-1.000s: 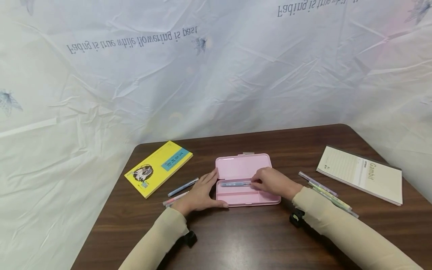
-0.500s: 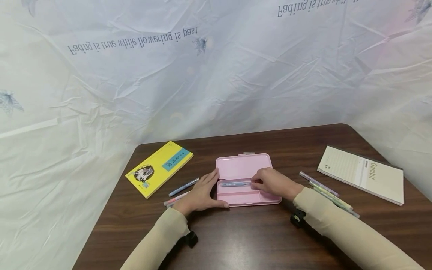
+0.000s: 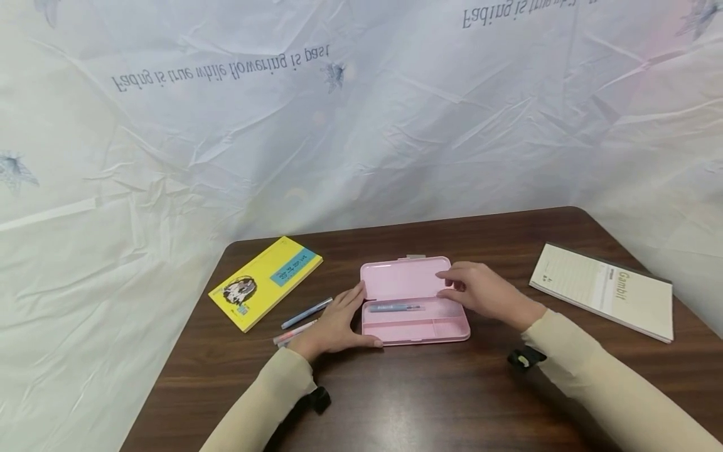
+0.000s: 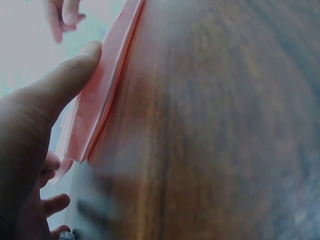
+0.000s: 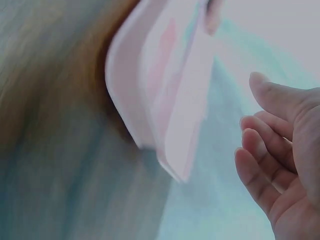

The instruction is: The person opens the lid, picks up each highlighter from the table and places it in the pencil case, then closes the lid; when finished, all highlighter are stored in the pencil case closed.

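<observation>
An open pink pencil case lies on the table with its lid tipped back. In its rear compartment rests a blue pen; the front ones show no pens. My left hand spans the case's left end, fingers extended along the side. Its thumb touches the front wall, as the left wrist view shows on the pink case. My right hand is over the right end of the lid with nothing between thumb and fingers. In the right wrist view that hand appears apart from the case, fingers loosely bent.
A blue pen and a pinkish pen lie left of the case, partly behind my left hand. A yellow book lies at the back left. On the right is a cream notebook. A white printed sheet hangs behind the table.
My right hand has let go of the blue pen, which stays in the case, and moved up and right. My forearm now covers the pens on the right. The left hand stays put.
</observation>
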Demonstrator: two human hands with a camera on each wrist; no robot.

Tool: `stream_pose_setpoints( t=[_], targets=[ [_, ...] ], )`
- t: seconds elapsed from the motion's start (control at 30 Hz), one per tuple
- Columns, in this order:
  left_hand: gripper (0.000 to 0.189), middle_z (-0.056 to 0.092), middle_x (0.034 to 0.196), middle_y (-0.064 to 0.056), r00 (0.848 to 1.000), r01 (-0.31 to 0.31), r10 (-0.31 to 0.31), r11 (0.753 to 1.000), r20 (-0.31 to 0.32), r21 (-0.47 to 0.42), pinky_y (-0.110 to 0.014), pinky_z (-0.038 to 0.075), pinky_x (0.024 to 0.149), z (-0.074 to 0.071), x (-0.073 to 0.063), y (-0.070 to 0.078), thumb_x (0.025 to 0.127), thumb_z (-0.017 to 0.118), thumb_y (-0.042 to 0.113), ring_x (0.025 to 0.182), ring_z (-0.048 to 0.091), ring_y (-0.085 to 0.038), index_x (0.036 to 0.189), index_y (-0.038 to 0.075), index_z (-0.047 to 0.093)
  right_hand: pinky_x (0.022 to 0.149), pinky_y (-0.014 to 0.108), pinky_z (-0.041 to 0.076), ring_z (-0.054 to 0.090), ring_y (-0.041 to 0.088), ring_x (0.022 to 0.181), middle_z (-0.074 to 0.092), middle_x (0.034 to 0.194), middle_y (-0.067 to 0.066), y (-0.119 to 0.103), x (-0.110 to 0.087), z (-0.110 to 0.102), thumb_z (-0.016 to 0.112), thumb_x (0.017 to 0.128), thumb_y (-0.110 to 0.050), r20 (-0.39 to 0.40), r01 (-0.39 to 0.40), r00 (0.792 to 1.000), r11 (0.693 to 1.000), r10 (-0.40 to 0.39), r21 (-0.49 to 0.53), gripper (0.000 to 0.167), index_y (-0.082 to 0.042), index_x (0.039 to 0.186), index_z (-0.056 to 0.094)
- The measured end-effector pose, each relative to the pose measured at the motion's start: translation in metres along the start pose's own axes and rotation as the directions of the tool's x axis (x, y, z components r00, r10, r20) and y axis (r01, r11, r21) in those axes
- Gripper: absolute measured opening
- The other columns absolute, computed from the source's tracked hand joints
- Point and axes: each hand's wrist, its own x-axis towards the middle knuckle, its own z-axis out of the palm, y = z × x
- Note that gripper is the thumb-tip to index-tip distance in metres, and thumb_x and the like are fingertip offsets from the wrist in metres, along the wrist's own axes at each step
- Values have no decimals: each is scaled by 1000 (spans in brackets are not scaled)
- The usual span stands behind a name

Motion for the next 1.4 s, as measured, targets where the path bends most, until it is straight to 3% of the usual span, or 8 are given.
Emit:
stream_pose_setpoints(
  t=[0.2,0.47,0.73,1.0,1.07,1.27,1.4],
  targets=[
    [121,2,168,9,1000,-7,7,1000,-8,-9,-58,19,118,0,0,-2,72,68,79,152,13,-28,161,19,13,63,27,51,58,6,74,64,86,-6,10,-27,-30,81,85,-21,-99,-57,994,996,50,-71,38,-4,118,73],
    [121,2,168,11,1000,-5,5,1000,-1,-30,-59,20,117,1,-1,-1,71,67,81,152,12,-29,161,21,13,64,31,52,60,6,76,66,89,-6,29,-86,-53,80,85,-27,-47,-246,969,957,241,-157,39,-4,115,73],
    [121,1,168,10,1000,-14,14,1000,2,-25,-58,20,118,1,-1,-2,71,67,80,152,11,-28,161,20,13,58,31,50,56,-3,68,66,79,-11,46,-139,-55,87,74,-17,-107,-267,963,933,248,-240,29,-5,98,76],
    [122,1,168,10,1000,-10,10,1000,0,-13,-58,20,118,1,-1,-3,71,67,80,152,12,-28,161,20,12,58,30,48,56,0,63,66,74,-10,59,-174,-63,85,78,-23,6,-415,902,869,433,-270,29,-1,93,74],
    [122,1,168,11,1000,-6,6,1000,1,-13,-57,19,118,1,-1,-2,71,67,80,152,12,-28,161,20,12,57,29,47,54,-3,63,64,72,-13,60,-183,-61,85,77,-25,-3,-416,902,869,431,-270,27,-4,90,75],
    [122,2,168,11,1000,8,-8,1000,-1,-26,-58,20,118,1,0,-2,70,68,80,152,12,-28,161,20,14,54,24,42,43,-11,63,53,66,-25,63,-197,-54,89,71,-22,-83,-359,933,899,349,-251,21,-14,82,72],
    [122,3,168,10,1000,8,-8,1000,1,-24,-58,20,118,1,0,-1,70,68,80,152,13,-28,161,20,15,54,25,40,40,-10,62,52,66,-21,64,-200,-52,88,73,-22,-60,-383,923,893,380,-237,21,-13,83,72]
  ],
)
